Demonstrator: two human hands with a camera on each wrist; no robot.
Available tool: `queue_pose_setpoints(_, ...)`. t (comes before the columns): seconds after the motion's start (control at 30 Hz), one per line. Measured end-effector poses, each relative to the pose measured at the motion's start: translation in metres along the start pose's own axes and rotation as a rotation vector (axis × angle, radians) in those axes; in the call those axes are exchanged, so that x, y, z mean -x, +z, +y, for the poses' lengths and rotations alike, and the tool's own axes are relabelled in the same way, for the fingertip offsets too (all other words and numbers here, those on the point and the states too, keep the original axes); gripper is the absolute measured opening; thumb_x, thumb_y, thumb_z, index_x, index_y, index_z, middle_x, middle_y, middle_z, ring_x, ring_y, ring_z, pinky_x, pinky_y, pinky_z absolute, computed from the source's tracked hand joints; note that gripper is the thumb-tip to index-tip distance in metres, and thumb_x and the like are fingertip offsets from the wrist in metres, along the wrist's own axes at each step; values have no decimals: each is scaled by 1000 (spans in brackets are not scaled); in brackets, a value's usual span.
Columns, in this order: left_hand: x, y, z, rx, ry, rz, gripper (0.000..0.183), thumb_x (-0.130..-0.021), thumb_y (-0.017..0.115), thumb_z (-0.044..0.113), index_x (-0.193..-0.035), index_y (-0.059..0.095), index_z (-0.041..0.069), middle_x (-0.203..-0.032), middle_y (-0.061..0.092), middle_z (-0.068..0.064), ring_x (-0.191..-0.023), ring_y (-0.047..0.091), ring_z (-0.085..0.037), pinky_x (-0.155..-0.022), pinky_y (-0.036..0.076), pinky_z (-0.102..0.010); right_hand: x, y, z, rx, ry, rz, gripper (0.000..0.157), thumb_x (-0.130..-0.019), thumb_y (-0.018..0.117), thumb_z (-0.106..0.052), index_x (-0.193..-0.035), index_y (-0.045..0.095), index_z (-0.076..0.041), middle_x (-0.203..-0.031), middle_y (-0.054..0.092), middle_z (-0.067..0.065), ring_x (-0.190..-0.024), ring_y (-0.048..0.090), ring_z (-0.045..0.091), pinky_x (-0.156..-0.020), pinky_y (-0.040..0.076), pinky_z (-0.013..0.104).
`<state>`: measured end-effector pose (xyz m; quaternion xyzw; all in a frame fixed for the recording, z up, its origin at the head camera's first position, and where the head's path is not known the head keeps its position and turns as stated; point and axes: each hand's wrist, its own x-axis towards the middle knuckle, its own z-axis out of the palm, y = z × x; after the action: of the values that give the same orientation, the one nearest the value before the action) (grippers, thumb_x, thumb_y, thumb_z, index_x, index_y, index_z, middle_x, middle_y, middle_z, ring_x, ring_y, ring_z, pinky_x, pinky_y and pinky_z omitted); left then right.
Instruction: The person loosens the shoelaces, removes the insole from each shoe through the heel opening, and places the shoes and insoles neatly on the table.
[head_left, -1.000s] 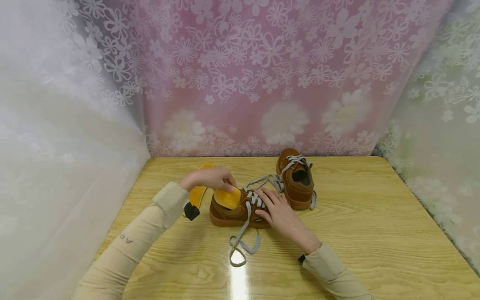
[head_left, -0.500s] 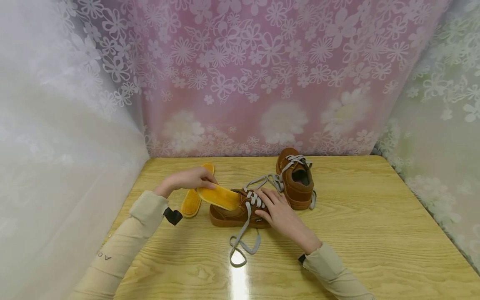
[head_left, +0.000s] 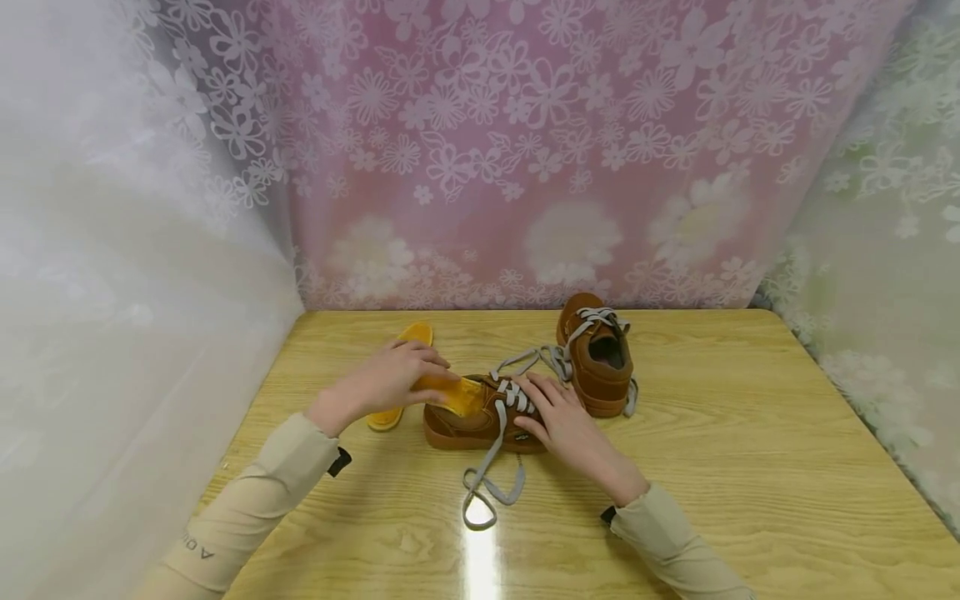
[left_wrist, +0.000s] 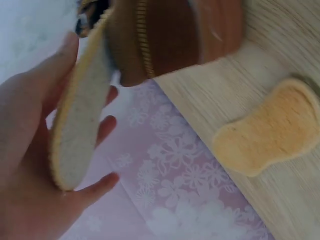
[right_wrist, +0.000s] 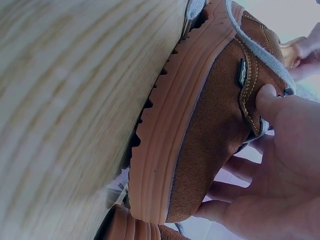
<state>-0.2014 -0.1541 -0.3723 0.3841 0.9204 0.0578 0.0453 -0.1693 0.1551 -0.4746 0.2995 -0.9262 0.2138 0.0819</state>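
Observation:
A brown suede lace-up shoe (head_left: 450, 427) lies on the table with its toe to the right and its heel to the left. My left hand (head_left: 386, 379) grips a yellow insole (head_left: 470, 400), whose front end sits inside the shoe's opening. From the left wrist, the pale underside of this insole (left_wrist: 82, 115) shows between thumb and fingers. My right hand (head_left: 573, 433) holds the shoe's front, its thumb (right_wrist: 267, 102) by the lacing on the near side and the other fingers over the far side. The toe is partly hidden under that hand.
A second yellow insole (head_left: 417, 333) lies behind the left hand, partly covered by it. The other brown shoe (head_left: 596, 385) stands at the back right. A loose grey lace (head_left: 480, 508) loops toward the front. Flowered curtains (head_left: 510, 167) enclose the table's back and sides.
My left hand first drew the insole back out of the shoe to the left, then changed its hold and moved it right, deeper into the opening. The right hand stays on the shoe.

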Motion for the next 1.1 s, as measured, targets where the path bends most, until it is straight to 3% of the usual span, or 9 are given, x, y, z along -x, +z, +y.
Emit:
queue_pose_setpoints(0.17,3,13,7,-235,29,39,50,-91,64,59,-135,66,36,-140,61,1,-132,52,-29,-115,20,-70,2,-1,1,8,2,-8,62,-102,60,-36,-156,41,-12,-154,42,20,-140,43,43,-112,32,65)
queue_pose_setpoints(0.33,1,25,10,-376,122,90,50,-94,59,57,-138,63,37,-143,58,-3,-127,56,-31,-113,32,-63,3,-2,1,15,12,-1,62,-102,60,-37,-156,41,-12,-153,43,21,-139,44,41,-112,32,65)
queue_pose_setpoints(0.5,1,33,8,-418,190,167,41,-94,62,48,-133,68,36,-137,61,-3,-119,60,-27,-105,47,-47,2,-2,0,15,13,-18,62,-103,59,-37,-157,39,-12,-155,41,21,-140,42,43,-113,31,65)
queue_pose_setpoints(0.67,3,30,7,-491,226,255,28,-95,65,42,-119,77,35,-126,66,2,-109,63,-20,-99,50,-39,1,-2,0,4,11,-17,62,-103,58,-37,-156,40,-11,-155,41,21,-140,42,44,-113,31,66)
queue_pose_setpoints(0.93,10,20,4,-481,232,266,25,-92,72,35,-117,78,32,-125,67,1,-108,62,-21,-97,51,-40,2,-2,1,2,10,-20,63,-102,59,-36,-157,39,-12,-155,41,21,-140,41,45,-113,30,66)
queue_pose_setpoints(1.1,22,11,-5,-415,187,338,21,-91,75,31,-111,81,27,-119,70,1,-107,66,-22,-97,53,-41,2,-1,1,-3,13,-26,63,-103,59,-38,-157,39,-13,-155,41,21,-140,41,47,-114,29,65)
